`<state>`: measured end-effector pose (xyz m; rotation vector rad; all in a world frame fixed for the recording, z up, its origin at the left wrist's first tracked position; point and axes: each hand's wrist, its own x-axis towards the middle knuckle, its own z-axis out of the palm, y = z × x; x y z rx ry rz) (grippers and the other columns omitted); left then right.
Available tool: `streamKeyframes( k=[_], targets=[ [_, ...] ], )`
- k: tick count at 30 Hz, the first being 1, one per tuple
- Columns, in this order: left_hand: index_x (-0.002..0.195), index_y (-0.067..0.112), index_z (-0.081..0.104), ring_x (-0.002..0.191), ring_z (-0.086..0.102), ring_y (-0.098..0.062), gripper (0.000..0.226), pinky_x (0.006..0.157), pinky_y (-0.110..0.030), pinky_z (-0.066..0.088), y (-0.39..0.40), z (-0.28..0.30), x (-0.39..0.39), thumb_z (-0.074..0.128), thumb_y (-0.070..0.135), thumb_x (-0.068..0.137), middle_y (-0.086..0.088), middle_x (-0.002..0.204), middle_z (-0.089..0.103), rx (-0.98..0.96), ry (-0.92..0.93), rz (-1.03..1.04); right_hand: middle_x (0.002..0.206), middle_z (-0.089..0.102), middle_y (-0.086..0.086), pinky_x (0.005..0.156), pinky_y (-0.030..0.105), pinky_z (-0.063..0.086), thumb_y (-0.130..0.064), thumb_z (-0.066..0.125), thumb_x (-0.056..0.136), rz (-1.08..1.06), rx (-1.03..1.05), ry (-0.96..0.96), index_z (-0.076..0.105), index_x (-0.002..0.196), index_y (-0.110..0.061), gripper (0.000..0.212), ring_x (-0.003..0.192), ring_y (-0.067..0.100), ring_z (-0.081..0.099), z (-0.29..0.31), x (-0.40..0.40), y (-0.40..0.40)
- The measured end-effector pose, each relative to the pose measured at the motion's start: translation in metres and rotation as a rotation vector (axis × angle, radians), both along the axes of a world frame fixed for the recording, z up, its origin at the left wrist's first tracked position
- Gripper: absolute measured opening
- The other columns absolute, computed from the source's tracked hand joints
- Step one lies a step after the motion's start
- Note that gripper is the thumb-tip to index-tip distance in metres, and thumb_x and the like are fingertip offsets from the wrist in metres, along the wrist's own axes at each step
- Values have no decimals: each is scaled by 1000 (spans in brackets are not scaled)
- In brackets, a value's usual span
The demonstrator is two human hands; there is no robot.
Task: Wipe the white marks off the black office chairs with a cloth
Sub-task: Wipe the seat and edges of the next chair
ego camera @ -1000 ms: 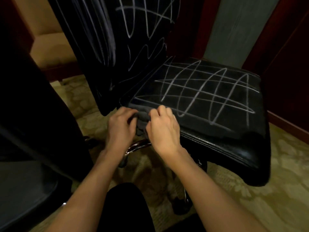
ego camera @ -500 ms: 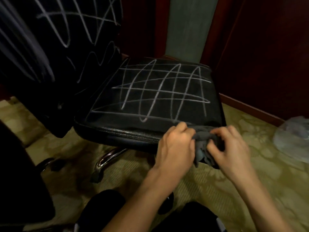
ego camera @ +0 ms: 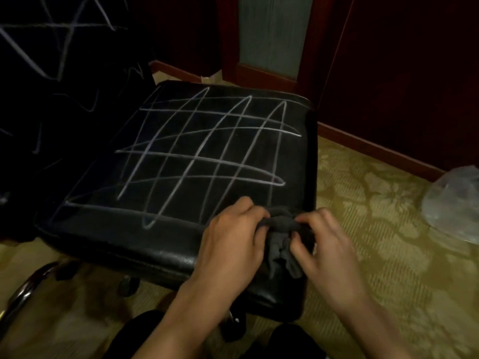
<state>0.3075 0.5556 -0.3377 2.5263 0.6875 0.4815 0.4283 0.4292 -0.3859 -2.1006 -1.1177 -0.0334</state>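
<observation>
Two hands share one job on my feed. Furthest left stands the chair back, scrawled white. Next, the black seat carries a criss-cross of white marks. At its near right corner my left hand and right hand both clutch the bunched grey cloth, fingers curled into it. Far right, a clear plastic bag lies on the patterned carpet.

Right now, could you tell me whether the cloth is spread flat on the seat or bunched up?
Bunched up. The grey cloth is crumpled between the left hand and right hand at the seat front corner.
</observation>
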Motion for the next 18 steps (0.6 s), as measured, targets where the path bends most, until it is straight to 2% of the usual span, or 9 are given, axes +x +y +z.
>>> streamKeyframes(
  k=[3, 5, 9, 13, 15, 18],
  targets=[
    [101, 19, 68, 89, 61, -19, 10, 78, -40, 54, 16, 0, 57, 62, 20, 93, 3, 102, 58, 29, 11, 83, 99, 45, -9, 76, 15, 34, -13, 65, 89, -22, 10, 59, 61, 105, -10, 17, 86, 7, 48, -2, 47, 28],
    [101, 19, 68, 88, 61, -18, 10, 77, -42, 55, 32, 1, 82, 62, 18, 93, 4, 101, 57, 3, 34, 97, 100, 49, -4, 76, 17, 36, -18, 60, 90, -59, 24, 111, 61, 106, -10, 18, 88, 13, 53, -4, 65, 45],
    [102, 19, 68, 92, 62, -16, 13, 79, -40, 55, 36, 2, 68, 63, 13, 91, 5, 102, 58, -27, 117, 34, 98, 53, 2, 79, 29, 44, -26, 51, 89, -19, 57, 129, 61, 102, -11, 22, 88, 23, 58, -7, 54, 36],
    [102, 24, 67, 88, 63, -12, 18, 75, -34, 56, 17, 13, 36, 59, 17, 88, 10, 100, 58, -66, 162, 22, 98, 55, 1, 81, 25, 44, -24, 54, 88, 113, 48, 121, 62, 97, -11, 17, 87, 20, 58, -3, 36, 16],
    [101, 23, 69, 86, 63, -15, 16, 73, -36, 56, 22, 12, 50, 61, 16, 89, 7, 98, 59, -48, 157, 54, 97, 56, 4, 80, 27, 44, -23, 54, 88, 163, 31, 89, 62, 96, -9, 18, 87, 22, 57, -3, 56, 24],
    [104, 20, 68, 87, 62, -22, 15, 73, -42, 56, 43, 8, 104, 62, 16, 90, 2, 97, 58, -37, 122, 110, 97, 56, 11, 81, 36, 45, -24, 50, 88, 101, 5, 62, 63, 99, -5, 26, 90, 30, 56, 0, 110, 58]
  ],
)
